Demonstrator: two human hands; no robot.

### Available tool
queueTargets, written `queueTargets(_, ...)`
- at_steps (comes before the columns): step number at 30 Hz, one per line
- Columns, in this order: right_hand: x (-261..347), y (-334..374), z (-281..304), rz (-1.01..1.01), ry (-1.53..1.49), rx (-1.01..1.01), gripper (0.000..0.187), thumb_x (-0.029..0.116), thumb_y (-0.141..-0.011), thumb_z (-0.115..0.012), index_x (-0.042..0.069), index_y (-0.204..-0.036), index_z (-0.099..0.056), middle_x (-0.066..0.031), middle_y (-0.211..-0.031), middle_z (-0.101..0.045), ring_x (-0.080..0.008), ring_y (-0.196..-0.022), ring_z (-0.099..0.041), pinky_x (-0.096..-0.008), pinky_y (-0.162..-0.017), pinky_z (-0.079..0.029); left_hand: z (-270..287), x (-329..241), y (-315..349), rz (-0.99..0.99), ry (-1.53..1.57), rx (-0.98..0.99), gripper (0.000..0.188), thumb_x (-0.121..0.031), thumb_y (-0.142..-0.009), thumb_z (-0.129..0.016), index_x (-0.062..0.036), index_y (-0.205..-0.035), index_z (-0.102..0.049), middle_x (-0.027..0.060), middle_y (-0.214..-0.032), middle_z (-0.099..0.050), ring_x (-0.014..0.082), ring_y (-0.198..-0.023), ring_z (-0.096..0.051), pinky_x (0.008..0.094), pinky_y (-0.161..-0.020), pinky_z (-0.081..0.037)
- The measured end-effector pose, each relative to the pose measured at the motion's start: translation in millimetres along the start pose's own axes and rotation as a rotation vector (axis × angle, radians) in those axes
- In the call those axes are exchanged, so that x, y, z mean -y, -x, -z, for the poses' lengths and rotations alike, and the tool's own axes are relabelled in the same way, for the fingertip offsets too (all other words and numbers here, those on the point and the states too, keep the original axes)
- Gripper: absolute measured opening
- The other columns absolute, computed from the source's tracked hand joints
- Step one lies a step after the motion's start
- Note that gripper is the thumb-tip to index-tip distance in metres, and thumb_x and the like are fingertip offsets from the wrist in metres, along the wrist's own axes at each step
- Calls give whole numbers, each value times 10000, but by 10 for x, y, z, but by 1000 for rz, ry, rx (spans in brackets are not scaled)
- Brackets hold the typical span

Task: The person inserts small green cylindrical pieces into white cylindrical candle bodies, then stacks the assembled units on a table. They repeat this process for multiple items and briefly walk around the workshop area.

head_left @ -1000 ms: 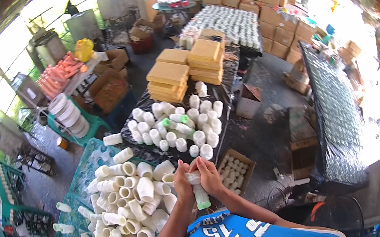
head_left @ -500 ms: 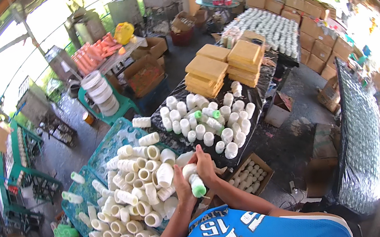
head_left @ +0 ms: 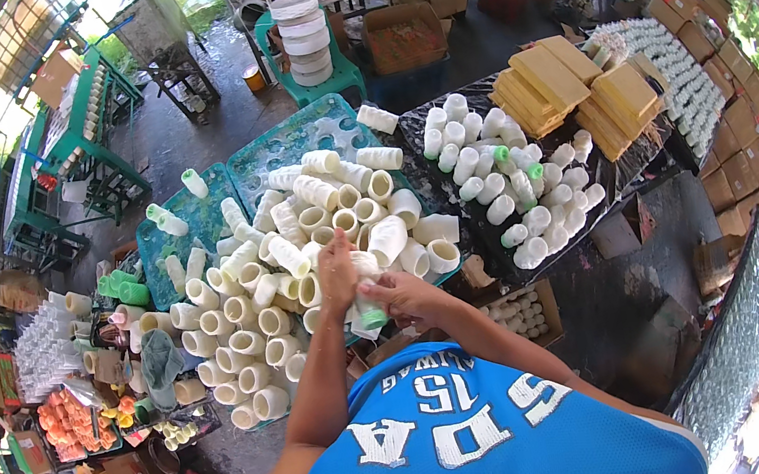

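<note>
Between my hands is a white cylinder with a green end (head_left: 372, 316), tilted, the green end toward me. My left hand (head_left: 337, 273) presses along its left side with fingers pointing away from me. My right hand (head_left: 407, 296) is closed round its right side. My fingers hide part of it. Just beyond and to the left lies a big heap of hollow cream cylinders (head_left: 249, 341), many with their open ends toward me. The heap rests on teal plastic trays (head_left: 243, 165).
Upright white cylinders (head_left: 495, 186), some with green, stand on a black-covered table to the right, beside stacked yellow slabs (head_left: 548, 85). Below it sits a carton of white pieces (head_left: 548, 314). A green chair (head_left: 341, 76) carries stacked white rolls. Cardboard boxes (head_left: 737, 133) line the far right.
The view has swung left, so the table and slabs now appear farther right. My hands still hold the green-ended cylinder, now in front of the cream heap, with the right hand lower along it.
</note>
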State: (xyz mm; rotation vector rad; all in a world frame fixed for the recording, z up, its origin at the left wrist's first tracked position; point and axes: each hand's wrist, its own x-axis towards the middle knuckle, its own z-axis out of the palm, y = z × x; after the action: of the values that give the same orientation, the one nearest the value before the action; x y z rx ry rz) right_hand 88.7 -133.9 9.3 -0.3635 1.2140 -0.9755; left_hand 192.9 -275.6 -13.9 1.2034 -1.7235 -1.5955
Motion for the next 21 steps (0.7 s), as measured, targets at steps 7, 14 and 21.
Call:
queueTargets(7, 279, 37, -180, 84, -189, 79, 678, 669, -1017, -561, 83, -1352, -614, -29, -940, -694, -109, -782, -666, -280, -620, -556, 50, -161, -246, -213, 140, -353, 571, -459, -1118, -499, -39, -733, -534, -22, -622, -451, 89, -609, -391, 305, -570, -336)
queueTargets(14, 88, 110, 417, 208, 117, -20, 614, 649, -1042, -536, 73, -1093, -739, -3, -833, -694, -89, -702, -606, -262, -603, -463, -559, -387, -48, -196, 13, -142, 669, -527, -1101, -487, -32, -652, -512, -21, -578, -423, 104, -581, -378, 329, -559, -324)
queueTargets(21, 199, 719, 897, 183, -76, -82, 531, 549, -1075, -547, 48, -1129, -716, -28, -843, -687, -103, -711, -631, -277, -615, -492, -1243, -559, -631, -117, -42, 188, 670, -594, -1074, -490, -58, -675, -547, 4, -626, -492, 128, -592, -439, 346, -589, -380)
